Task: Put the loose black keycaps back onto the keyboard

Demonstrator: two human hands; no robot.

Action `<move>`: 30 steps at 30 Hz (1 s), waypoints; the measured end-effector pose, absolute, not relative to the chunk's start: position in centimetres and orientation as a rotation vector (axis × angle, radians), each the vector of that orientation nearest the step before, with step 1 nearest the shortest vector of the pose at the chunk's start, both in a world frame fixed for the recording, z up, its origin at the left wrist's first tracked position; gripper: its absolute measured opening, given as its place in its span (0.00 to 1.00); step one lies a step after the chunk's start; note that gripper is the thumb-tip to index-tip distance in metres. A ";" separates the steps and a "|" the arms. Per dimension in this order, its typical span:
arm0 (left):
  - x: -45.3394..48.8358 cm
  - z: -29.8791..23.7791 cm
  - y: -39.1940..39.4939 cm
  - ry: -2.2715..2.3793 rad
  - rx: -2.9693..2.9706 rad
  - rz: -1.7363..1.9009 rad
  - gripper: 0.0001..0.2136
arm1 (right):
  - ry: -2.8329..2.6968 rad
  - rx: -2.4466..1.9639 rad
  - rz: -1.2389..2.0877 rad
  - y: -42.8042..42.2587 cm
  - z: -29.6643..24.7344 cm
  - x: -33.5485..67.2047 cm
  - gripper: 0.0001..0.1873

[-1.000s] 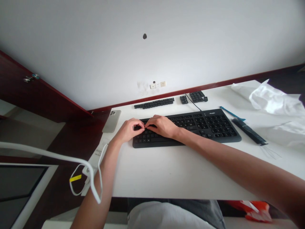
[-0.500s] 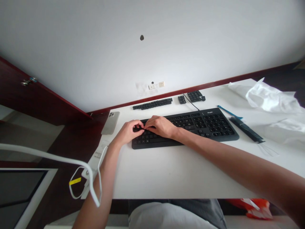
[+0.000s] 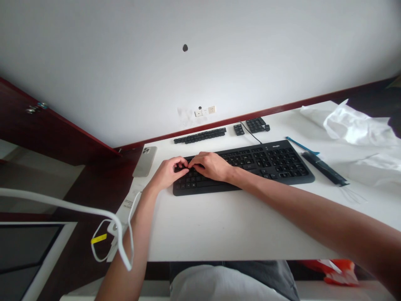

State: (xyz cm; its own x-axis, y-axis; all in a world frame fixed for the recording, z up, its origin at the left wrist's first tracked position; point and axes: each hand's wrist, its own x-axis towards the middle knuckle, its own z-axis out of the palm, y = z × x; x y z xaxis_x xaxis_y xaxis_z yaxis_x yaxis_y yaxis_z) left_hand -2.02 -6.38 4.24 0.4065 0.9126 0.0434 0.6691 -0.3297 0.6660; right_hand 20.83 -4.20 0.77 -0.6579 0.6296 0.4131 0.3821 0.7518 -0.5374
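A black full-size keyboard (image 3: 206, 184) lies on the white table, its cable running off the back edge. Many positions in its middle and right show bare sockets without caps, while the lower left rows carry keycaps. My left hand (image 3: 169, 172) rests at the keyboard's left end, thumb and forefinger curled in a pinch. From the right, my right hand (image 3: 211, 166) reaches over the keys with fingers closed, its tips meeting the left fingertips over the left key rows. Whatever is between the fingertips is too small and hidden to name.
Behind the keyboard lie loose keycaps in a long row (image 3: 200, 136), a small block (image 3: 238, 130) and a larger block (image 3: 255, 124). A phone (image 3: 145, 162) is at left. A blue tool (image 3: 302, 145), a black strip-like item (image 3: 324, 168) and white plastic wrapping (image 3: 354, 125) are at right.
Both hands stay over the same left part of the keyboard. The fingertips have shifted very slightly; the view has tilted a little.
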 end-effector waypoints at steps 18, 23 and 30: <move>-2.8 3.6 -5.7 1.327 2.098 0.554 0.07 | -2.336 -0.669 0.595 -4.2 0.9 20.9 0.18; -3.1 3.7 -5.7 1.290 2.115 0.534 0.09 | -2.340 -0.670 0.589 -4.2 0.9 21.0 0.17; -2.8 3.9 -5.9 1.295 2.159 0.536 0.07 | -2.407 -0.684 0.496 -4.5 1.0 20.9 0.14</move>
State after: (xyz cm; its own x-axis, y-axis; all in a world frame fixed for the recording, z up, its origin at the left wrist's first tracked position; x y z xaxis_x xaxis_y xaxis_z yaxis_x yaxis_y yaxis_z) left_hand -2.82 -5.91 3.88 0.4536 0.8897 0.0520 0.6658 -0.3770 0.6439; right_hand 20.93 -4.51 0.96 -0.6989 0.5715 0.4300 0.3548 0.7991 -0.4853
